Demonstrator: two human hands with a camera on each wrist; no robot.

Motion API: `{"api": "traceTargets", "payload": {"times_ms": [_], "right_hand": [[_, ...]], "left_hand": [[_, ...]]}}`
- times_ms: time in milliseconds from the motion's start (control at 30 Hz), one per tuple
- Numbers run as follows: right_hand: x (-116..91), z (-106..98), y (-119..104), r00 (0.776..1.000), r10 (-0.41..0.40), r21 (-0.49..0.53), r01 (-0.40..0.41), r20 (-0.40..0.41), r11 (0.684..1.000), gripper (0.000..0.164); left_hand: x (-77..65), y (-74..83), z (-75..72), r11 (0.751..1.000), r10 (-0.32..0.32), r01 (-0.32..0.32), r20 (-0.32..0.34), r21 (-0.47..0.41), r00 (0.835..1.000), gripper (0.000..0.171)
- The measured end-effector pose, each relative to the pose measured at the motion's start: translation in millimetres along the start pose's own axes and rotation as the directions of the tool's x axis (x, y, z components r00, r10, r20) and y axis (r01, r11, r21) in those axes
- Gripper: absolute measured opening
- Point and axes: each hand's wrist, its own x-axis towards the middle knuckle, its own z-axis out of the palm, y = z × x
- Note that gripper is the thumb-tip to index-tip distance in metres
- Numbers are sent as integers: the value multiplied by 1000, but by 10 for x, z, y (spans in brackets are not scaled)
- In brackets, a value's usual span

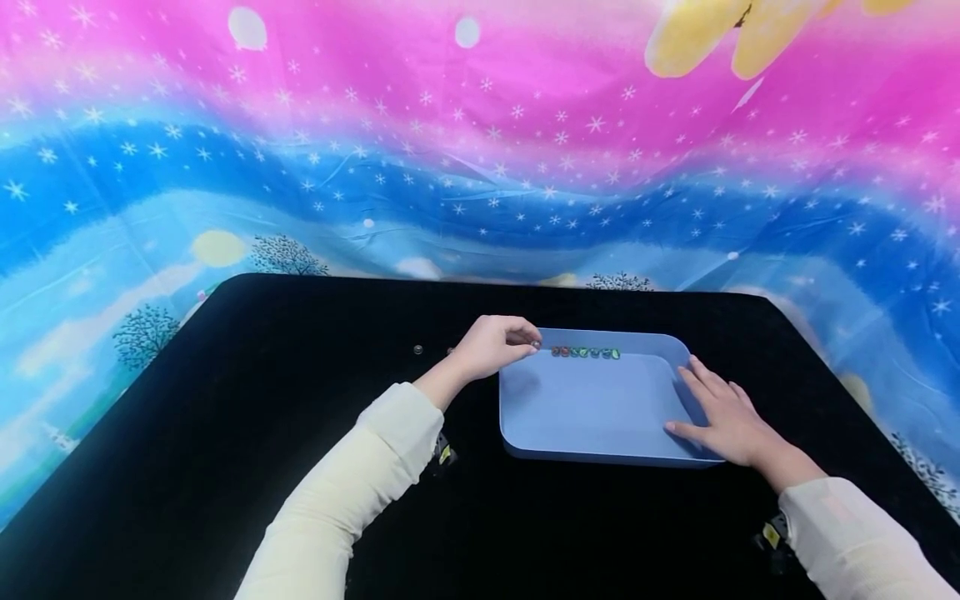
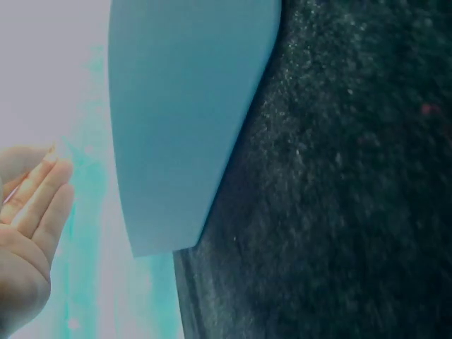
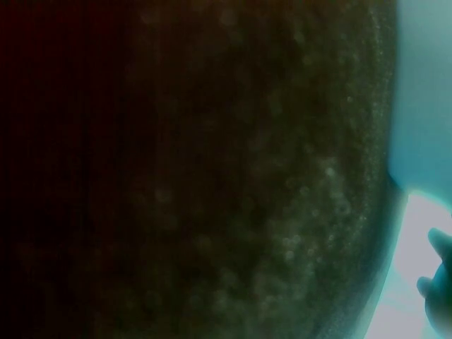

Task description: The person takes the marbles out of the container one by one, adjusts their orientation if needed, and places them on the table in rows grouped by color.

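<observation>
My left hand (image 1: 495, 343) is over the far left corner of a blue-grey tray (image 1: 600, 408). Between thumb and fingertips it pinches a small, shiny round piece (image 1: 536, 343), perhaps a glass marble. Inside the tray, along its far side, lies a row of small glassy marbles (image 1: 583, 353), reddish at the left and green toward the right. My right hand (image 1: 731, 417) rests on the tray's right rim with its fingers extended. In the left wrist view, the left hand's fingers (image 2: 42, 201) come together beside the tray wall (image 2: 183, 127). Only dark fingertips (image 3: 439, 244) show in the right wrist view.
A black cloth (image 1: 225, 467) covers the table. Left of the tray lies a small round marble-like piece (image 1: 417, 349); another (image 1: 451, 351) is partly hidden by the left wrist. A patterned curtain (image 1: 450, 167) hangs behind the table's far edge.
</observation>
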Motion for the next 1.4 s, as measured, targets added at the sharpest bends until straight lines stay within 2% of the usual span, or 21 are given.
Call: {"api": "traceTargets", "payload": {"times_ms": [333,767,1200,1400], "right_hand": [[-4,3,-10,1000,4,-8,-4,-3,1000,89],[6,-16,9,1000,-1,5,1,8,1000,89],[2,-13,-1,1000,-9,4,9,3,1000,88],[-10,-7,-14,1000,-13,0,13,-2,1000,88]], "left_hand": [[-190,-76,-147,1000,4,-4,-20,20,1000,12],[-398,-208,-378,1000,-5,7,-95,22,995,15],[-551,-356,-630,997,-74,76,-134,11,988,15],[-612,-444,-732,991,-109,119,-167,54,980,16]]}}
